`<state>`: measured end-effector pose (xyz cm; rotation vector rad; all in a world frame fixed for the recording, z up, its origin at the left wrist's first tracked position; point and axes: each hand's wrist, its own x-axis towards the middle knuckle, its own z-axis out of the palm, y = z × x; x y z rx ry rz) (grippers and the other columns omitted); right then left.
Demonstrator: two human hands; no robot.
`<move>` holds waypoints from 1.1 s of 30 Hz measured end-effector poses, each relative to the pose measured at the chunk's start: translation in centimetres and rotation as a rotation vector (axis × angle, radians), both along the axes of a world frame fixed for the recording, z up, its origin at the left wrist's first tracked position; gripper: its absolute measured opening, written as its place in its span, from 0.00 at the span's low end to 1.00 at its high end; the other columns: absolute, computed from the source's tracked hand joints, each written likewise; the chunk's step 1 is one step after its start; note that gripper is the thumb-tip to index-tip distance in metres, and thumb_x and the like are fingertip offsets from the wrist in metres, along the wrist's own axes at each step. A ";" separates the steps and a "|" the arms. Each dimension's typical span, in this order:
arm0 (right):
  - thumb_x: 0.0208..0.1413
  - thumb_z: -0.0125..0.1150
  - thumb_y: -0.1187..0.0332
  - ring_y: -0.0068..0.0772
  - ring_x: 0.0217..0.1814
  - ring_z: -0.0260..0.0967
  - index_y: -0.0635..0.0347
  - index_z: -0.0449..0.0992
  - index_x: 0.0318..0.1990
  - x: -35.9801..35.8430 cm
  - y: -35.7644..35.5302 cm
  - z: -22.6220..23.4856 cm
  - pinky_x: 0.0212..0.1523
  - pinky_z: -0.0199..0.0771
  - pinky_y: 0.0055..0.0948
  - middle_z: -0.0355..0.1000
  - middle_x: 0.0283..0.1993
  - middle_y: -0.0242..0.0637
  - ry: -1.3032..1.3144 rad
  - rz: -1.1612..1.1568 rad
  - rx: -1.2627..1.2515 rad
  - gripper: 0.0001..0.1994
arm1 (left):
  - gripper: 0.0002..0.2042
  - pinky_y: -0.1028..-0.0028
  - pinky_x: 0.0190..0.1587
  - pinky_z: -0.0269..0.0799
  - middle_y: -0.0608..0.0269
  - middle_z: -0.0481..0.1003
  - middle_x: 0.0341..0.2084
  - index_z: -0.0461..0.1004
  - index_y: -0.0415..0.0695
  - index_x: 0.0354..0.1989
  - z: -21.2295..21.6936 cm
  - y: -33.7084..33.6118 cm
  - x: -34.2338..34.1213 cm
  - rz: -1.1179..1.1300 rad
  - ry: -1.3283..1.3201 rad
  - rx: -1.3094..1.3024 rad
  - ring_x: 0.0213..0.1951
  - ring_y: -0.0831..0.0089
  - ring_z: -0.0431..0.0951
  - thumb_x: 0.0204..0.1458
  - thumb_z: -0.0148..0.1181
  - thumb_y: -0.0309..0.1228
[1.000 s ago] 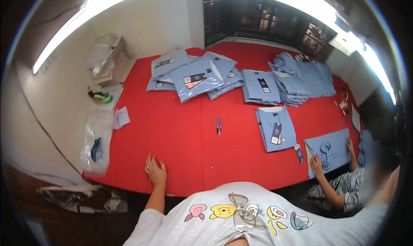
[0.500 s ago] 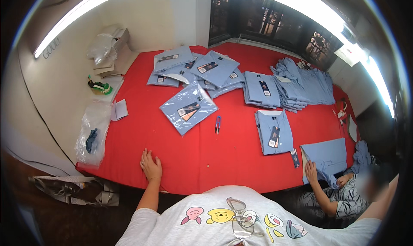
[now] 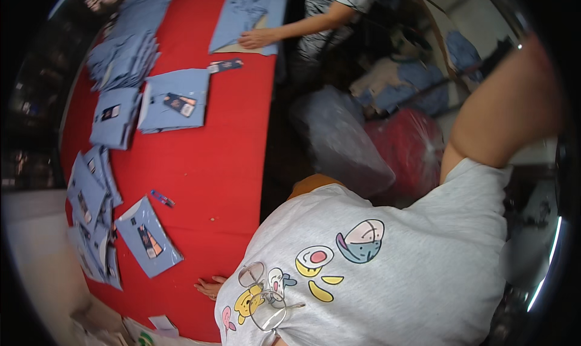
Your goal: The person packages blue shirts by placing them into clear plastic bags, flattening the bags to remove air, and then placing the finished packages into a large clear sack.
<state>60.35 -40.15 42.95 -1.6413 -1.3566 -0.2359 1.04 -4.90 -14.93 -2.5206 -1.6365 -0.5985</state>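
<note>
My left hand (image 3: 210, 287) lies on the red tabletop (image 3: 206, 164) near its edge, fingers stretched out and holding nothing. The part near the wrist is hidden by my shirt. The nearest packed blue shirt (image 3: 149, 237), in clear plastic with dark tags, is a short way from that hand. Beyond it sits a pair of thread snips (image 3: 162, 198) with blue handles. My right arm (image 3: 505, 107) is raised at the right side, and its hand does not show. A pair of glasses (image 3: 267, 310) hangs at my shirt front.
Several bagged blue shirts (image 3: 91, 201) are heaped along the far side, with folded shirts (image 3: 175, 98) and a loose pile (image 3: 124, 58) farther up. A co-worker's hand (image 3: 257, 39) presses on a blue shirt (image 3: 266, 10). Clear bags (image 3: 345, 140) and a red bundle (image 3: 405, 146) stand beside the table.
My view has swung round to the right, so the table now runs along the left and the bags beside it show. My left hand stays on the table; my right arm shows more.
</note>
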 end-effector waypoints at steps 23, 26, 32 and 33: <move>0.46 0.81 0.65 0.46 0.58 0.76 0.65 0.75 0.62 -38.4 -48.4 -84.2 0.57 0.75 0.41 0.78 0.58 0.48 1.608 -1.715 0.311 0.34 | 0.28 0.44 0.71 0.56 0.45 0.63 0.72 0.67 0.42 0.69 1.8 -7.2 -1.1 -0.241 0.190 -0.084 0.74 0.43 0.59 0.63 0.60 0.42; 0.56 0.74 0.59 0.32 0.39 0.80 0.65 0.83 0.38 -33.2 -43.0 -85.5 0.41 0.77 0.35 0.82 0.35 0.39 1.616 -1.610 0.364 0.15 | 0.35 0.46 0.73 0.55 0.36 0.60 0.72 0.68 0.41 0.68 4.6 -18.4 7.4 -0.671 0.040 -0.118 0.73 0.39 0.59 0.48 0.70 0.30; 0.66 0.64 0.61 0.27 0.34 0.77 0.59 0.82 0.29 -28.7 -25.4 -59.3 0.43 0.75 0.29 0.79 0.27 0.33 1.563 -0.322 0.290 0.14 | 0.48 0.51 0.74 0.55 0.39 0.61 0.72 0.63 0.37 0.70 6.8 -37.1 18.8 -1.328 0.133 -0.785 0.72 0.42 0.60 0.39 0.82 0.39; 0.67 0.63 0.61 0.26 0.35 0.76 0.59 0.81 0.30 -29.2 -24.4 -53.5 0.44 0.74 0.28 0.79 0.28 0.32 1.500 -0.237 0.186 0.15 | 0.53 0.51 0.73 0.57 0.39 0.63 0.69 0.60 0.37 0.72 6.4 -40.4 20.3 -1.414 0.154 -0.776 0.71 0.42 0.62 0.38 0.84 0.44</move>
